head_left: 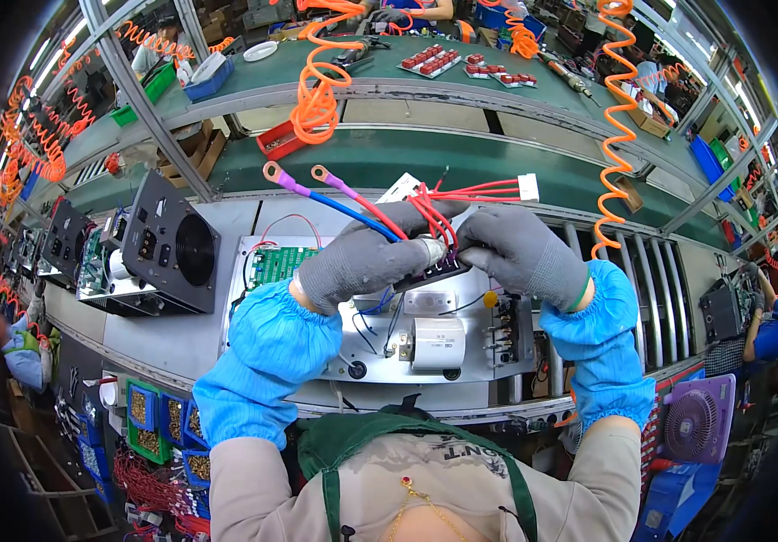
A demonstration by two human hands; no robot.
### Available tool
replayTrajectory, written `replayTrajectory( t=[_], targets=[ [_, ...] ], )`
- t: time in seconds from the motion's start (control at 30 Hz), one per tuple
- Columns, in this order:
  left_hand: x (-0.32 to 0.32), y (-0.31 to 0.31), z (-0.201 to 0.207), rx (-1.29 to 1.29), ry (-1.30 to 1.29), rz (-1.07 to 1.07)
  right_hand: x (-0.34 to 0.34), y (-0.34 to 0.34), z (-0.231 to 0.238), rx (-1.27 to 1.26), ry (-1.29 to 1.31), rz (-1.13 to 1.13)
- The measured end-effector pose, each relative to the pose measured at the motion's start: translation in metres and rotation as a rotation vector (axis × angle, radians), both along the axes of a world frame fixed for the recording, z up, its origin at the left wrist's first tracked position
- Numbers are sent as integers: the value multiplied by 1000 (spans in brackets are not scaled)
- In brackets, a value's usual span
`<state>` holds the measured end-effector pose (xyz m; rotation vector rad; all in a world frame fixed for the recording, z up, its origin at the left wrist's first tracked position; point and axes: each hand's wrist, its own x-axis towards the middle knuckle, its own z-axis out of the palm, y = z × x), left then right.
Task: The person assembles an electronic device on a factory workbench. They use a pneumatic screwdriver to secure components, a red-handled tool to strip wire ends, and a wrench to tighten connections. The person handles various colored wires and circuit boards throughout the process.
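Step, apparently: working red wires [427, 210] at dark block [444, 269], frame centre | left hand [362, 257] gripped block — right hand [520, 253] bunched at its right end, whether gripping, couldn't tell | next move likely called for steady left, precise right fingertips.

From my remote post I make out small dark print [453, 344] on the white cylinder [434, 341], too fine to read; nearer the wearer than that cylinder, larger dark lettering [477, 455] crosses the beige shirt [375, 471].
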<state>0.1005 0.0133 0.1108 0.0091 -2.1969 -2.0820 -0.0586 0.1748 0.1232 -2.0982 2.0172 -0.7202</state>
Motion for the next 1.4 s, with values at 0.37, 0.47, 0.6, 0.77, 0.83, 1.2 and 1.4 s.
replayTrajectory(
  t=[0.37,0.47,0.6,0.77,0.83,1.2,1.4],
  targets=[
    [-26,-13,2,-95,41,-9,-40,21,-33,-61,-1305,-402],
    [-39,-20,-12,-96,52,-10,-37,25,-31,-117,-1175,-376],
    [-46,-23,-15,-58,-35,-46,-21,31,-7,-198,-1076,-448],
    [-62,-22,-22,-125,100,-73,-11,32,-7,-301,-755,-400],
    [-65,-18,-13,-102,-14,-69,6,24,-4,-315,-595,-343],
    [-80,-10,-21,-411,-23,18,27,-2,1,-224,332,-320],
    [-76,-10,-19,-475,56,36,32,-4,5,-117,498,-314]
  ],
)
